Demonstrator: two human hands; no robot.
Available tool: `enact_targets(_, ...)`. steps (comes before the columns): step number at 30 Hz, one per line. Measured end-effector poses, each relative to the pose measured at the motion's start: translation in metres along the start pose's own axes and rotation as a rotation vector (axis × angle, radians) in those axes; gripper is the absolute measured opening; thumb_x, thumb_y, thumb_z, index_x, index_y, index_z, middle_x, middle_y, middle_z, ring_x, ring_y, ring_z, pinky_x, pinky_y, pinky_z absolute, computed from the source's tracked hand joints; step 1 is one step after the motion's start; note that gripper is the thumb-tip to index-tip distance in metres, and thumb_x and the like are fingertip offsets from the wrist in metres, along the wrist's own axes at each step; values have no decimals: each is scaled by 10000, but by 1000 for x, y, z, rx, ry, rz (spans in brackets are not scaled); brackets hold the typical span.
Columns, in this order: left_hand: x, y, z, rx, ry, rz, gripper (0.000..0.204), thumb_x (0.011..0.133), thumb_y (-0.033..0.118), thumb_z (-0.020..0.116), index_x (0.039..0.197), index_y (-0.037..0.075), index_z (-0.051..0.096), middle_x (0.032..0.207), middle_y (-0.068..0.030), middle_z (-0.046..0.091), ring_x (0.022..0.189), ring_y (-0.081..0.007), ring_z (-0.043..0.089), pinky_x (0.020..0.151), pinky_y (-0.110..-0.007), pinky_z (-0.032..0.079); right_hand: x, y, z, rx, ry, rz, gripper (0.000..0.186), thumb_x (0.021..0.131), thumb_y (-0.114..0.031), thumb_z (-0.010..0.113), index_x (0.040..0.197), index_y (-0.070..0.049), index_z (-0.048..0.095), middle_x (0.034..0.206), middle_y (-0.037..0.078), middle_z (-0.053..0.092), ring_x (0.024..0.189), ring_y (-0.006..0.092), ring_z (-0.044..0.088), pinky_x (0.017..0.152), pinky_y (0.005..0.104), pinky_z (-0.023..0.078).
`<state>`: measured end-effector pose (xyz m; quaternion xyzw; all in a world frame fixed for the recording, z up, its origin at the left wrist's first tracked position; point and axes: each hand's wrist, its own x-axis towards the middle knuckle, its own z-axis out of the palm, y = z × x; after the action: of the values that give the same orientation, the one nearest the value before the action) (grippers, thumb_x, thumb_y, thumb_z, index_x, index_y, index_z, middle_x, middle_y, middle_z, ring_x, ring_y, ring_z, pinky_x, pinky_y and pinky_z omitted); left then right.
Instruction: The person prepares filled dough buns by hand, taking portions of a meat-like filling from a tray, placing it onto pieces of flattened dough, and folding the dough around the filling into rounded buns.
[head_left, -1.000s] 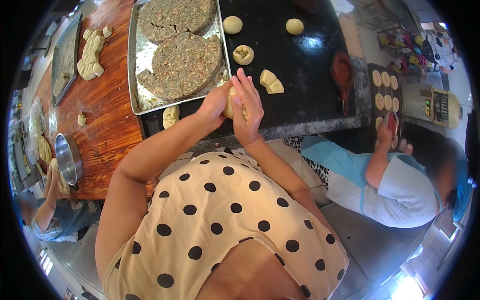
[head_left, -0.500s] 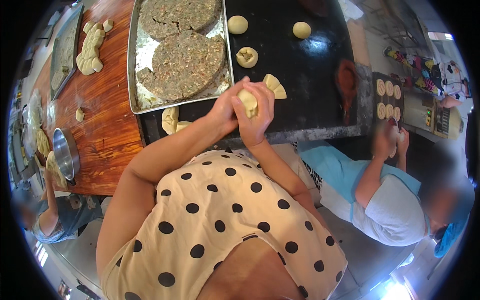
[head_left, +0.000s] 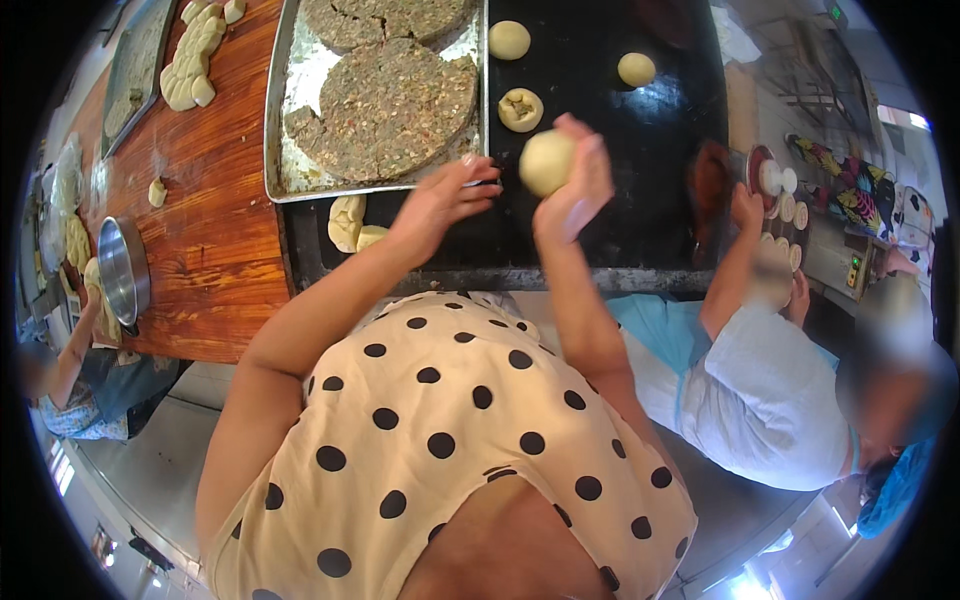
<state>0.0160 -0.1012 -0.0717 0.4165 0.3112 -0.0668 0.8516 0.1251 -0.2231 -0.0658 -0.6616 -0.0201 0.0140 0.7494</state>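
A smooth, pale dough ball [head_left: 547, 164] rests against the palm and fingers of my right hand [head_left: 580, 188], above the dark work surface. My left hand [head_left: 447, 203] is apart from it, fingers stretched out, holding nothing, near the front corner of a metal tray [head_left: 300, 85]. Crumbly brown slabs of filling [head_left: 400, 115] lie in that tray. Beyond my right hand sits a dough piece [head_left: 520, 110] with a gathered, puckered top. Two rounder pieces lie farther off: one dough ball [head_left: 509, 40] beside the tray, another [head_left: 636, 69] to the right. Cut dough chunks [head_left: 346, 222] lie before the tray.
To the left, a wooden table [head_left: 220, 270] carries a heap of dough lumps [head_left: 193, 60], a steel bowl [head_left: 124, 270] and another tray [head_left: 135, 75]. At right lies a reddish-brown object [head_left: 708, 190]. A co-worker [head_left: 770, 400] handles round pastries there; another person [head_left: 80, 385] is far left.
My hands were cupped together around the dough; they have separated. The ball now shows in my right hand, which moved right, while my left opened and drew left. The right co-worker now grips a white-knobbed tool.
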Motion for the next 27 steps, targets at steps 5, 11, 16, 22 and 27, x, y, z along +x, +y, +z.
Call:
enact_targets(5, -42, -9, -104, 290, 389, 161, 338, 993, 236, 570, 1202, -28, 603, 1134, -116, 661, 1017, -182, 649, 946, -308, 504, 106, 10, -17, -260, 27, -463, 413, 1025, -310, 478, 1126, 59, 633, 1140, 166, 652, 1060, 270, 594, 958, 345, 439)
enact_targets(11, -85, -34, -154, 309, 493, 166, 280, 999, 225, 564, 1134, -10, 633, 1093, -83, 671, 970, -134, 638, 865, -258, 496, 95, 103, -87, -907, -86, -157, 878, 846, -488, 705, 1453, 26, 332, 1469, 249, 377, 1351, 387, 387, 1094, 442, 342)
enact_targets(16, -94, -46, -189, 340, 625, 193, 256, 1001, 184, 557, 1119, -24, 650, 1049, -72, 675, 937, -131, 638, 840, -266, 512, -6, 134, -116, -1105, -215, -69, 812, 772, -411, 789, 1392, -36, 424, 1329, 207, 507, 1211, 388, 505, 998, 454, 431)
enact_targets(22, -70, -44, -151, 442, 376, 267, 210, 1002, 125, 541, 1109, -14, 655, 1018, -62, 684, 907, -128, 646, 836, -257, 512, -17, 144, -117, -1026, -48, -146, 494, 731, -232, 798, 1149, -62, 594, 1073, 168, 619, 1027, 383, 575, 893, 462, 472)
enact_targets(27, -42, -52, -85, 828, 4, 289, 216, 934, 126, 634, 1118, 14, 650, 1031, -107, 661, 892, -192, 675, 806, -305, 531, -40, 105, -144, -566, -382, 386, 494, 742, -319, 817, 1100, -29, 637, 1069, 171, 668, 978, 317, 661, 847, 382, 510)
